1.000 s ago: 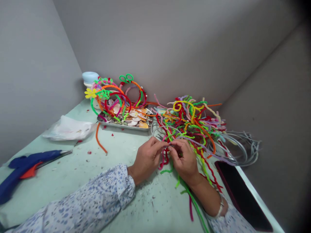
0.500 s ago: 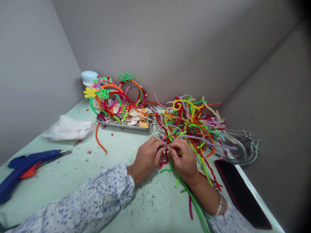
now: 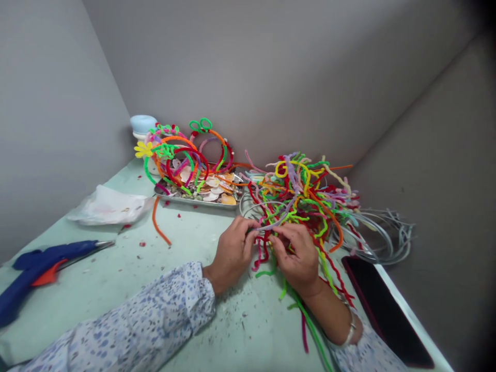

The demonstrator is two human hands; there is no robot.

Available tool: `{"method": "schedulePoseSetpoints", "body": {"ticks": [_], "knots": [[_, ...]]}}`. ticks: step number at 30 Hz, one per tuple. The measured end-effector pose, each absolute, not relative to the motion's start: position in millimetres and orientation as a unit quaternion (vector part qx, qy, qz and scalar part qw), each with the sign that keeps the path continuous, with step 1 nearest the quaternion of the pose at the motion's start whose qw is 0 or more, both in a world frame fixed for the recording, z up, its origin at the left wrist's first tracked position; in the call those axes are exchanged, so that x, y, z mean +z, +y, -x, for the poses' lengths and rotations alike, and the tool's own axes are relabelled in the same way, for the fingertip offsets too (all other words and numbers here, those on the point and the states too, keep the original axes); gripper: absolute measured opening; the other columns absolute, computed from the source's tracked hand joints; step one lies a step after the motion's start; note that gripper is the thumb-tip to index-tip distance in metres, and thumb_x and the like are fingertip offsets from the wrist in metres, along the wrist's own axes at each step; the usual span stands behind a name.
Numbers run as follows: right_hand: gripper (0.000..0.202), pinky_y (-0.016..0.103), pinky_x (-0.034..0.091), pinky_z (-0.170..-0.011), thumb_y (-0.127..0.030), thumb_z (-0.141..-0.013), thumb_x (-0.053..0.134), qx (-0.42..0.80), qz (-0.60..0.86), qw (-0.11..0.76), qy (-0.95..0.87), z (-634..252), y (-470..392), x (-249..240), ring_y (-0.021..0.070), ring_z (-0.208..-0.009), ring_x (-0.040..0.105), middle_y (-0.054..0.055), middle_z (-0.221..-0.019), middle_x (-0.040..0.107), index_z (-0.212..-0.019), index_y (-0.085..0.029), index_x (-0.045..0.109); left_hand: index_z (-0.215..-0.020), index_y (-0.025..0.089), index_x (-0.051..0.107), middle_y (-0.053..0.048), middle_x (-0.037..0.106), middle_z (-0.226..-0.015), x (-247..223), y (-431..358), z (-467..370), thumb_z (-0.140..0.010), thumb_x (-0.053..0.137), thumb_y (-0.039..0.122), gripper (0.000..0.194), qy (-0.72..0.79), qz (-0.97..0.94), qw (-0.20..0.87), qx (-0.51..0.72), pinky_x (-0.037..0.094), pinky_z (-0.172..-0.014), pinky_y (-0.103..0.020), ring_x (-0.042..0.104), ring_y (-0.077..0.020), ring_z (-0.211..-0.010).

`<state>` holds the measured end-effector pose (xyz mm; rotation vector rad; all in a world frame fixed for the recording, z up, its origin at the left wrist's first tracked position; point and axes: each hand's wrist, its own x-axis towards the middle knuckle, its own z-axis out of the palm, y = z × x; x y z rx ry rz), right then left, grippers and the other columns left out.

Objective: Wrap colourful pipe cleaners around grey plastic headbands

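My left hand [image 3: 233, 253] pinches the near end of a thin grey hoop at the middle of the table. A lilac pipe cleaner [image 3: 291, 178] runs up from the hoop, blurred at its upper part. Close by on the right, my right hand [image 3: 296, 254] has thumb and fingers pressed together at the same hoop and lilac strand. Its fingertips partly hide what they grip. Behind and beside both hands spreads a tangled pile of coloured pipe cleaners [image 3: 325, 206]. Red and green strands hang below the fingers.
A metal tray [image 3: 201, 200] of shells, with decorated hoops [image 3: 182, 155] on it, stands at the back. Left lie a plastic bag [image 3: 110, 205] and a blue glue gun [image 3: 50, 253]. A dark phone [image 3: 383, 310] and grey hoops [image 3: 387, 235] are at the right.
The lilac strand, which lay out to the right, now rises up over the pile. My hands have moved slightly apart, and the fingers of both have shifted.
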<state>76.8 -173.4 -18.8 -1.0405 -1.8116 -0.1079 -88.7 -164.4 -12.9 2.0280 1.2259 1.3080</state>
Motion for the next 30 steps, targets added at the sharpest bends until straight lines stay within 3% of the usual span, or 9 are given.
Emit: {"method": "schedulePoseSetpoints", "body": {"ticks": [7,13,17,24,30], "knots": [[0.024,0.031,0.05,-0.068,-0.024,-0.086,0.061,-0.022,0.459,0.453,-0.764,-75.8,-167.2,-26.9,0.0178,-0.074,0.059,0.005,-0.083,0.063,-0.109,-0.017,0.06,-0.101,0.019,0.056,-0.003,0.063,-0.095,-16.7,-165.1,88.2,-0.092,0.043,0.021,0.015,0.441,-0.719,0.266,0.466,0.044,-0.08,-0.026,0.058,-0.0149,-0.089],[0.011,0.027,0.049,-0.068,-0.023,-0.086,0.061,-0.013,0.452,0.444,-0.774,-76.6,-169.2,-26.1,0.0147,-0.07,0.062,0.003,-0.079,0.068,-0.095,-0.019,0.065,-0.101,0.02,0.057,-0.002,0.065,-0.094,-17.6,-166.1,87.5,-0.092,0.044,0.021,0.016,0.444,-0.707,0.274,0.477,0.044,-0.08,-0.024,0.059,-0.0139,-0.088],[0.006,0.022,0.048,-0.061,-0.021,-0.085,0.063,-0.038,0.425,0.459,-0.779,-74.7,-173.3,-22.1,0.0108,-0.058,0.061,0.0,-0.073,0.07,-0.091,-0.019,0.065,-0.114,0.02,0.055,-0.003,0.066,-0.101,-16.9,-165.3,88.0,-0.092,0.044,0.021,0.024,0.45,-0.698,0.275,0.484,0.045,-0.081,-0.024,0.06,-0.0136,-0.091],[0.005,0.021,0.047,-0.061,-0.019,-0.084,0.063,-0.058,0.383,0.449,-0.805,-73.2,-178.5,-16.4,0.0114,-0.06,0.065,0.001,-0.072,0.072,-0.086,-0.016,0.067,-0.099,0.018,0.059,-0.002,0.065,-0.088,-15.8,-164.7,88.8,-0.092,0.044,0.022,0.016,0.459,-0.702,0.268,0.474,0.045,-0.075,-0.023,0.059,-0.0127,-0.08],[0.014,0.022,0.045,-0.058,-0.026,-0.088,0.058,-0.039,0.481,0.451,-0.751,-76.3,-177.2,-20.2,0.0104,-0.05,0.059,-0.002,-0.061,0.066,-0.088,-0.017,0.068,-0.099,0.019,0.057,-0.001,0.065,-0.086,-13.3,-167.0,88.9,-0.093,0.044,0.024,0.016,0.476,-0.669,0.268,0.504,0.045,-0.073,-0.023,0.061,-0.0123,-0.077]]}}
